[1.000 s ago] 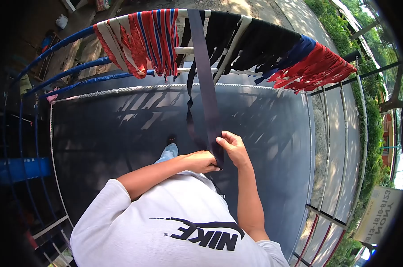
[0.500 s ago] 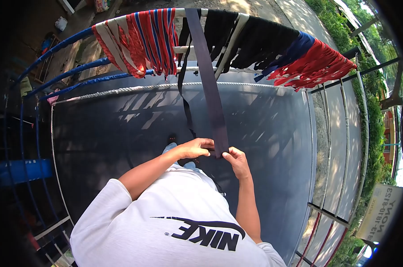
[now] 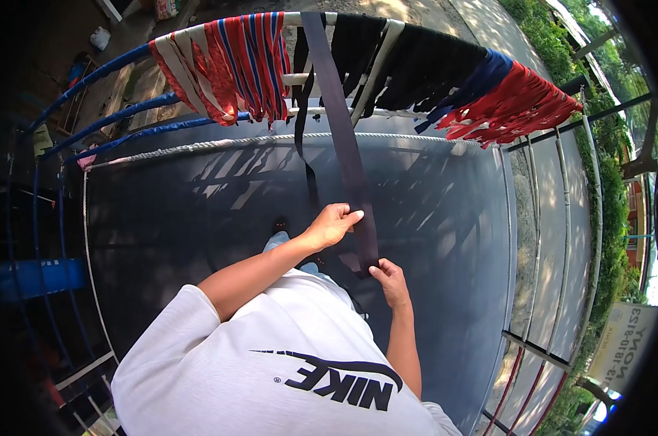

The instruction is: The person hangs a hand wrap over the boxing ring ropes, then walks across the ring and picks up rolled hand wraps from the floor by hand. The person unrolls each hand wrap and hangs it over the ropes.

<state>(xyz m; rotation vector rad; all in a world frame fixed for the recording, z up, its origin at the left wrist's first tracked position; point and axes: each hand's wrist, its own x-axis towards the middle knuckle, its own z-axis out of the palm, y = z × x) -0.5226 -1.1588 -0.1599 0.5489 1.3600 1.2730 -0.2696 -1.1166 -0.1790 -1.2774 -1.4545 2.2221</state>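
A long dark hand wrap [image 3: 341, 134] hangs over the top rope and runs down toward my body. My left hand [image 3: 334, 224] pinches its left edge, thumb on top, partway up from the lower part. Lower and to the right, my right hand [image 3: 393, 282] grips the wrap's right edge near the bottom fold between thumb and fingers. Between the two hands the wrap bends back on itself to the left. A narrow black strip [image 3: 301, 134] dangles just left of it.
Over the ring's top rope hang red, white and blue striped wraps [image 3: 249, 65], black wraps [image 3: 423, 69] and red wraps [image 3: 521, 102]. Below lies the dark ring mat [image 3: 198, 196]. Side ropes [image 3: 536, 240] run along the right, and a blue container [image 3: 42, 280] stands at left.
My left hand has moved up along the wrap, away from my right hand. My right hand has come slightly lower with the wrap's bottom end, and the wrap's fold has opened out.
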